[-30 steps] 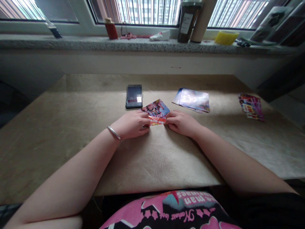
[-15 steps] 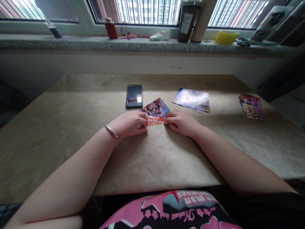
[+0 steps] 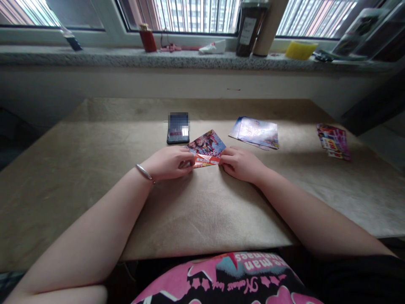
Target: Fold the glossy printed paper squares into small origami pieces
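Note:
A colourful printed leaflet lies on the table in front of me, with a folded-up orange strip bearing white characters along its near edge. My left hand pinches the left end of that fold, fingers closed. At the other end, my right hand grips the leaflet's right corner with bent fingers. Fingertips hide both ends of the strip. Just beyond my left hand lies a dark phone, its screen partly blurred out.
A stack of bluish leaflets lies behind my right hand. Farther right is a small pile of pink-purple folded leaflets. The stone windowsill holds a red container, a dark jar and a yellow tape roll.
My left hand has shifted slightly left along the fold, and its wrist has moved a little left and up. The right hand has hardly moved, and the leaflet stays in place.

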